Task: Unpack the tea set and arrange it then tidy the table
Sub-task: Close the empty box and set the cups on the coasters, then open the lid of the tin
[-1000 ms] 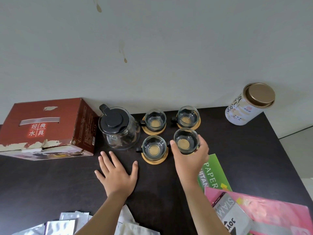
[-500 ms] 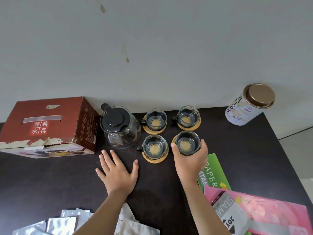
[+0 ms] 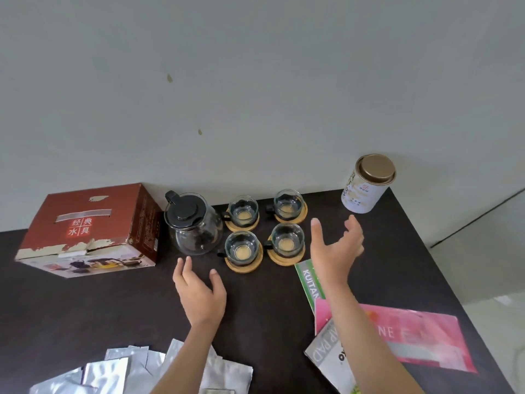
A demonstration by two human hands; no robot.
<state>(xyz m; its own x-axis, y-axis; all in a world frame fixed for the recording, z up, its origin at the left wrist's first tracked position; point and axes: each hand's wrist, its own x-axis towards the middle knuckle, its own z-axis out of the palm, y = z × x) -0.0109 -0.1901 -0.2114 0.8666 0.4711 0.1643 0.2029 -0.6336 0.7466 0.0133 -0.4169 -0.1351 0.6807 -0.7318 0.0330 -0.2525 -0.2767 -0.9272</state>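
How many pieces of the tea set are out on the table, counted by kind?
Glass teapot: 1
Glass cups: 4
Wooden coasters: 4
Total: 9

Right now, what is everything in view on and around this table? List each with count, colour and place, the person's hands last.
teapot: 1, clear glass with black lid, back of the table, left of the cups
glass cups: 4, clear with dark handles, each on a coaster, in a two-by-two block
coasters: 4, light wood, under the cups
box: 1, red-brown, torn lower edge, back left
tin: 1, white with gold lid, back right corner
table: 1, dark brown
foil pouches: several, silver, near edge, left
green pad: 1, right of centre
pink packet: 1, near right
grey pad: 1, near right, partly under the arm
left hand: open, low over the table before the teapot
right hand: open, right of the cups, holding nothing
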